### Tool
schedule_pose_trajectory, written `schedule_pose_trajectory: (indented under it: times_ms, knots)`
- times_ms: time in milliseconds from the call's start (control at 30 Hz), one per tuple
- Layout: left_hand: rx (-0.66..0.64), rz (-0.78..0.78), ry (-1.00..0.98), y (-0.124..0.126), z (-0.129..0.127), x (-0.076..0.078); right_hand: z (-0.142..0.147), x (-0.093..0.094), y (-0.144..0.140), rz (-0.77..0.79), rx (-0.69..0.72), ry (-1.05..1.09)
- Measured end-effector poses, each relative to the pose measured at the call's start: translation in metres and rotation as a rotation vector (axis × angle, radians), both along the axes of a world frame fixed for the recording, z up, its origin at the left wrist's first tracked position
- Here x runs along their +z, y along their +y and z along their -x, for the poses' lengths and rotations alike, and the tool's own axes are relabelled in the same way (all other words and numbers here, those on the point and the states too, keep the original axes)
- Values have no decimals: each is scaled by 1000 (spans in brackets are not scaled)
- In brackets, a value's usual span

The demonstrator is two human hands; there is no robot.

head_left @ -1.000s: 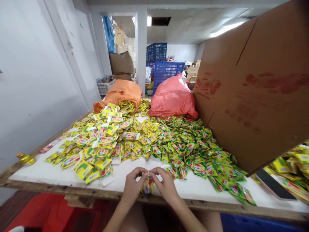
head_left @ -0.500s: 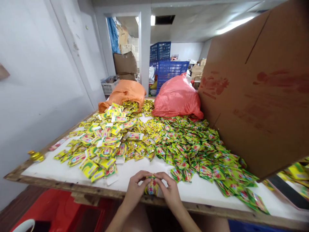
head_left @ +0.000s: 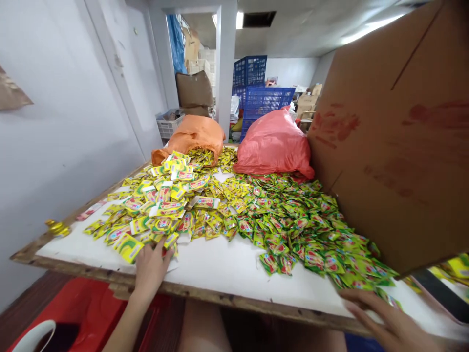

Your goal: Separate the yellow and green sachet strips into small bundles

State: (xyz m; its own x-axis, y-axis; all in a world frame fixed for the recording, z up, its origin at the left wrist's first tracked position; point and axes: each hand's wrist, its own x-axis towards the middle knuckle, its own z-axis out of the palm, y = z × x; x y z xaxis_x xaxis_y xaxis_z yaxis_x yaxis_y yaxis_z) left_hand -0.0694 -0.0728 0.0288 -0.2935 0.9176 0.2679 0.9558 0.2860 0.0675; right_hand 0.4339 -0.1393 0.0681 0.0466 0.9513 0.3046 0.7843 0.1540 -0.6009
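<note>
My left hand reaches into the front of the pile of small yellow cartons, fingers apart and touching the cartons at its near edge. Just left of its fingertips lies one yellow carton with a green band. At the table's front right, my right hand is stretched out, blurred, with fingers apart and nothing visible in them. Beside it spread many green sachets with red fruit pictures. Yellow sachets lie between cartons and green sachets.
An orange sack spills yellow sachets at the back; a red sack stands beside it. A large cardboard box walls off the right. A dark phone-like slab lies at far right, a gold object at far left.
My hands have parted from the yellow packet they held together at the front centre. The left went left to the cartons, the right far right. That packet is no longer visible there.
</note>
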Motion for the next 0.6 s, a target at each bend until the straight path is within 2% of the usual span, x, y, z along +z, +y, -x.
schedule_pose_trajectory:
  times_ms: [33,100,167,267,367,500,600]
  knots:
    - [2,-21,-5,3,-1,-2,23,-2,11,73,116,34]
    - [-14,-72,-54,8,-2,-3,75,-6,38,106,252,139]
    - [-44,-122,-126,10,-2,-2,125,-10,65,54,331,196]
    - [-67,-228,-243,7,-9,1,190,-12,102,-30,339,51]
    - [-164,-340,-384,0,-32,-1,243,-11,135,-18,383,-141]
    - [-339,-330,-476,-6,-64,-10,286,-20,164,30,445,-215]
    - [-349,-348,-455,-8,-67,-17,289,-37,160,76,500,-254]
